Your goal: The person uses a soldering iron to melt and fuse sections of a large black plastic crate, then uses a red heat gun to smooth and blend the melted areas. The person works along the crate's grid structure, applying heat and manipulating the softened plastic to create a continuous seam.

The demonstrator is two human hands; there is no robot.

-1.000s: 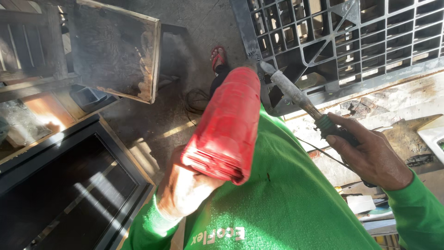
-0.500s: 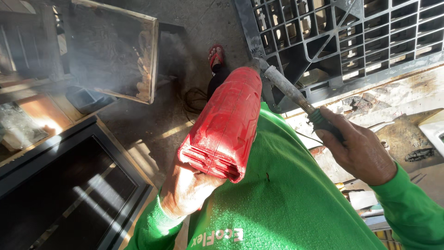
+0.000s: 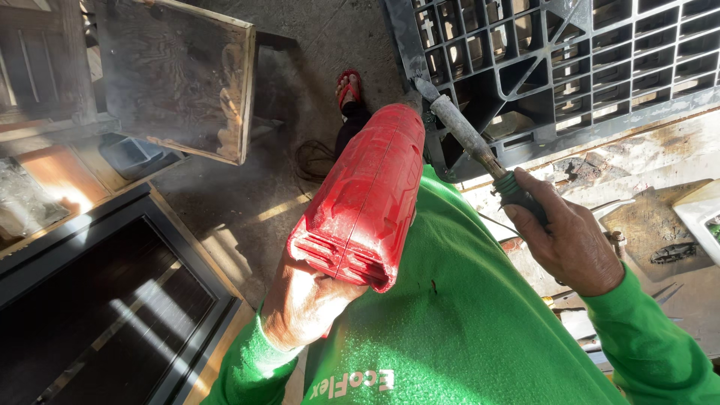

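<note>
Only the head view is given, looking steeply down the front of a green long-sleeved shirt (image 3: 465, 322) to the ground.

A red plastic tool housing (image 3: 365, 199), ribbed and dusty, is held up in front of the chest by the left hand (image 3: 304, 304). The housing is cupped from below at its near, vented end, with the fingers closed around its underside, so that its long body is tilted up and away toward the floor. Held so, its upper face is turned to the light and to the other hand, which seems the reason for the angle.

A soldering iron (image 3: 472, 146) with a grey, scorched metal shaft is gripped by the right hand (image 3: 574, 240) at its dark green handle. The fingers are wrapped tight about the handle, thumb along the top, in the manner of a pen grip made firm. The tip is pointed away and slightly down, just beside the far right edge of the red housing; whether the two touch cannot be told.

Beyond the iron, a black plastic pallet (image 3: 600, 67) is seen standing or lying at the upper right. A worn plywood board (image 3: 176, 79) is propped at the upper left, and a dark framed panel (image 3: 105, 300) lies at the lower left. A foot in a red sandal (image 3: 347, 86) is planted on the concrete floor (image 3: 240, 202).
</note>
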